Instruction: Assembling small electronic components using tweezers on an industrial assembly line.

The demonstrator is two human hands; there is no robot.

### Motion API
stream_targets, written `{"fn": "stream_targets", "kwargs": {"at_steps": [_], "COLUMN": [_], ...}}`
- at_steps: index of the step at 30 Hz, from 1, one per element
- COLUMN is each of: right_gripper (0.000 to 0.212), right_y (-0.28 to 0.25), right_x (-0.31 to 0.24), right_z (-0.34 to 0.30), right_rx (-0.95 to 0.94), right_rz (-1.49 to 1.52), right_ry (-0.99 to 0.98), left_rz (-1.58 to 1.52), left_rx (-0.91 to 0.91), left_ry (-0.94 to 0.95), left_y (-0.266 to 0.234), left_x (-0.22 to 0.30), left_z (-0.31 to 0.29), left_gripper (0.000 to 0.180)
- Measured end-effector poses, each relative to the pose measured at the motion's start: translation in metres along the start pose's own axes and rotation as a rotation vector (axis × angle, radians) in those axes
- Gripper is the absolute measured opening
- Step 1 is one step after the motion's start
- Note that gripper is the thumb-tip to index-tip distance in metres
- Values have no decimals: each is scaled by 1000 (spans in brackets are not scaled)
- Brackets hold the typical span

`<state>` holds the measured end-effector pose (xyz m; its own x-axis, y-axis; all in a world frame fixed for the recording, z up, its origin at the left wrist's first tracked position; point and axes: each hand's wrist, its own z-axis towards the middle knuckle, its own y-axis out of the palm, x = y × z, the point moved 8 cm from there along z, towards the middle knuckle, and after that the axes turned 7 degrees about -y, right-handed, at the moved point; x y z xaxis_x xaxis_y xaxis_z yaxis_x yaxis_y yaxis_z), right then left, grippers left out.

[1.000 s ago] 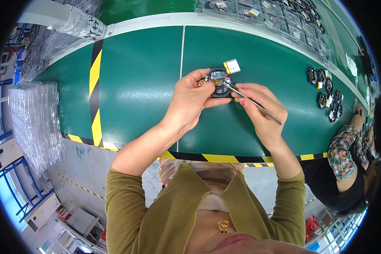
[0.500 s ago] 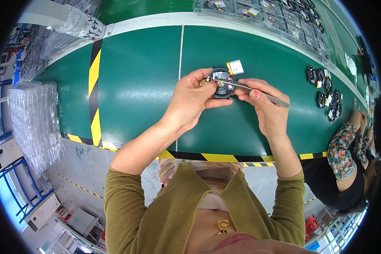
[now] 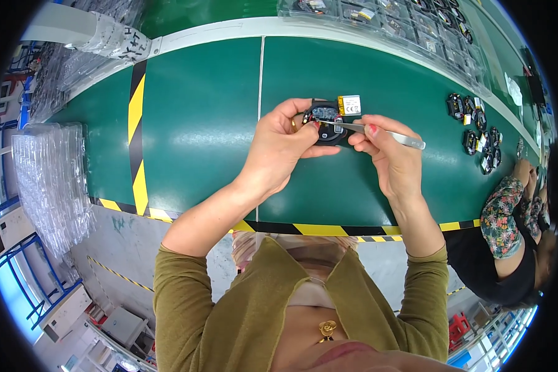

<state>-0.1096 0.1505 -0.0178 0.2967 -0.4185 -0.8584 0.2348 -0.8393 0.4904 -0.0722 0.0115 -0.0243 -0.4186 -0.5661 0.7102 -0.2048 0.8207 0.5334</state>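
Observation:
My left hand (image 3: 278, 139) holds a small round black device housing (image 3: 330, 134), pinching its left side between thumb and fingers. Inside the open housing a circuit board (image 3: 324, 113) shows, with fine wires near it. A flat silver battery pack (image 3: 349, 105) with yellow tape sticks out at the housing's upper right. My right hand (image 3: 387, 146) grips metal tweezers (image 3: 405, 139), their tips reaching into the housing close to my left thumb. Whether the tips pinch anything is too small to tell.
Several similar black devices (image 3: 475, 141) lie in a group on the green table (image 3: 198, 124) at right. Clear trays (image 3: 378, 18) of parts stand beyond the far rail. Stacked clear plastic trays (image 3: 49, 180) are at left. A co-worker (image 3: 499, 248) sits at the right edge.
The housing has tilted a little in my left hand, and the battery has turned and moved slightly right. The tweezers lie flatter, their tips still inside the housing.

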Motion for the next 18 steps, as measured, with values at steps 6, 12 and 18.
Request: {"fn": "stream_targets", "kwargs": {"at_steps": [6, 12, 18], "right_gripper": [17, 16, 15], "right_y": [-3, 2, 2], "right_x": [1, -7, -13], "right_z": [0, -1, 1], "right_rx": [31, 12, -28], "right_rz": [17, -47, -89], "right_ry": [13, -66, -132], "left_rz": [82, 102, 117], "left_rx": [-17, -25, -25], "left_ry": [25, 16, -3], "left_y": [1, 2, 4], "left_x": [-1, 1, 1], "left_z": [2, 0, -1], "left_gripper": [26, 27, 26]}}
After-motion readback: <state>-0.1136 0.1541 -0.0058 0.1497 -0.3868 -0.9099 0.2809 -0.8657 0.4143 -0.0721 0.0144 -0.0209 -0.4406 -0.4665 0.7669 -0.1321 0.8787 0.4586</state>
